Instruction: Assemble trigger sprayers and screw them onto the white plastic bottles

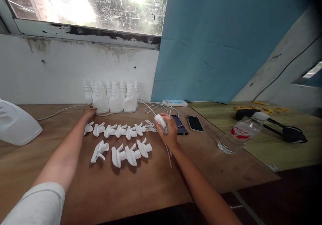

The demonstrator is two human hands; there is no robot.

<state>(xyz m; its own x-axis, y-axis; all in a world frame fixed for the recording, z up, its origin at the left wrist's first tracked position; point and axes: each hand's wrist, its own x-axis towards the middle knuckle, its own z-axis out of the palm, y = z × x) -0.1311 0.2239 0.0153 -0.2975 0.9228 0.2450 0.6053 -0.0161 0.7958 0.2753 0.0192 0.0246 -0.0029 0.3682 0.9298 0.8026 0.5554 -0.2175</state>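
My left hand [89, 112] reaches to the left end of the group of white plastic bottles [115, 99] by the wall, its fingers closed at the base of the leftmost bottle [87, 92]. In my right hand [170, 131] is a white round cap-like piece [160, 121], gripped together with several thin white tubes [168, 153] that stick out above and below. White trigger sprayer heads [121, 131] lie in a row between the hands, with a second row of trigger heads [132, 154] nearer me. Small white rings [148, 126] lie just left of my right hand.
Two phones [195, 123] lie right of my right hand, one partly hidden by it. A power strip [174, 103] and white cables stand behind. A water bottle [241, 132] is at the right, a large white jug [17, 122] at the left.
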